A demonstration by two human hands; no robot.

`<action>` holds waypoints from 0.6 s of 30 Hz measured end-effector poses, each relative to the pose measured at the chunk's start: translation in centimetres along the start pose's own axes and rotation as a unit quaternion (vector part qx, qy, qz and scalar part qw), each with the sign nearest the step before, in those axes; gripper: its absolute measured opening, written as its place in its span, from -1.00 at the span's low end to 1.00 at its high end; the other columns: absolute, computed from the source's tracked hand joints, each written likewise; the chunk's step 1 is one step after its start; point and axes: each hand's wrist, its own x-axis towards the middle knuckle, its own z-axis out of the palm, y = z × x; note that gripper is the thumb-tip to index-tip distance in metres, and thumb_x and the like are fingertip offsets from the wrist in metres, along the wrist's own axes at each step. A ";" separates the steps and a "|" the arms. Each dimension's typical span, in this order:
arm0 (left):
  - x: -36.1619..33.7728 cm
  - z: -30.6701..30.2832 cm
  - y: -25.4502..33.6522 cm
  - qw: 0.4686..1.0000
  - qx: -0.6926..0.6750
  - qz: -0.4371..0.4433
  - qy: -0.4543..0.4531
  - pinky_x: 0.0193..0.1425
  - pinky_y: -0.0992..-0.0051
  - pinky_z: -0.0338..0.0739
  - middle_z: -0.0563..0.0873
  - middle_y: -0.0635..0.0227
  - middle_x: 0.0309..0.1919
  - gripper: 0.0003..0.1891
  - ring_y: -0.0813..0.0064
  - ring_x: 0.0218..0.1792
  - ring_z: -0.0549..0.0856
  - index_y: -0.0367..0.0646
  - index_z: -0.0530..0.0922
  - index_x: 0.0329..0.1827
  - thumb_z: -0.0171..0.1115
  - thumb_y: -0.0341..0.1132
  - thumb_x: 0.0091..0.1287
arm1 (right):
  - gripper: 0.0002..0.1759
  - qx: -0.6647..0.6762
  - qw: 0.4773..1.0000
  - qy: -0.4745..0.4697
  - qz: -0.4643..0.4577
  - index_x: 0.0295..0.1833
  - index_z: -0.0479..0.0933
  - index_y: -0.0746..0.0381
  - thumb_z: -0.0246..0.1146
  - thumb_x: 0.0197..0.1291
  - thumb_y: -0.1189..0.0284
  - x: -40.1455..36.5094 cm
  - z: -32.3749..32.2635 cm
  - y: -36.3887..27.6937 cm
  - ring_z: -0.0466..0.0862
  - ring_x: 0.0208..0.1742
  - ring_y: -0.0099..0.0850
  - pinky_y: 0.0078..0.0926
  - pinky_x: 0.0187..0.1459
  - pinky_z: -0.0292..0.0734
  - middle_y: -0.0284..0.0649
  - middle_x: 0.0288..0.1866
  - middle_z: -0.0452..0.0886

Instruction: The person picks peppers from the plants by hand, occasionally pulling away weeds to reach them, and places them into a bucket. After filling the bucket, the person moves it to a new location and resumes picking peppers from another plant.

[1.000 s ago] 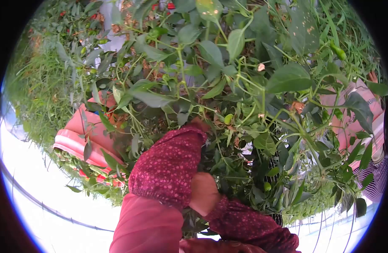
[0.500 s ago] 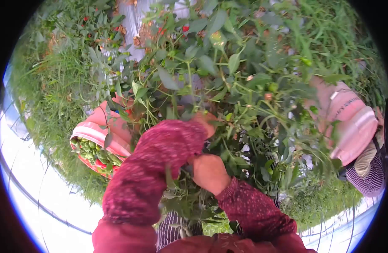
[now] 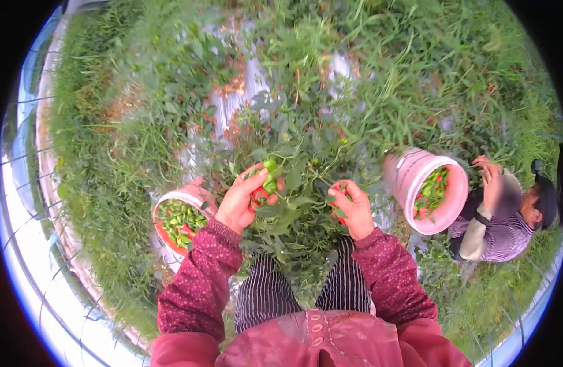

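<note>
My left hand (image 3: 237, 200) is closed around several peppers (image 3: 268, 183), green ones above and a red one below, at the middle of the view. To its right my right hand (image 3: 354, 208) is closed, thumb and fingers together, with a bit of red and a leaf showing at the fingertips. Between and below the hands spreads the leafy pepper plant (image 3: 294, 214). The two hands are apart.
A pink bucket (image 3: 199, 194) of mostly green peppers stands at the left. Another pink bucket (image 3: 399, 177), holding green and red peppers, tilts at the right. Beside it crouches a person (image 3: 508, 238) in a striped top. Grass and plastic sheeting (image 3: 229, 110) lie beyond.
The view has pulled back and shows more ground. My arms, crossed low in the leaves before, are now apart, and peppers show in my left hand. The right-hand person is more visible.
</note>
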 end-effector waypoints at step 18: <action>-14.0 12.2 2.7 0.918 0.351 0.180 -0.050 -0.29 0.58 0.47 0.61 0.50 -0.34 -0.69 0.67 -0.37 0.51 -0.21 0.55 0.00 0.22 -0.32 0.21 | -0.40 -0.094 0.970 -0.220 -0.034 0.17 0.43 0.20 0.23 -0.12 0.66 -12.5 1.3 -18.6 0.54 -0.03 -0.51 -0.55 -0.12 0.54 -0.24 0.11 0.49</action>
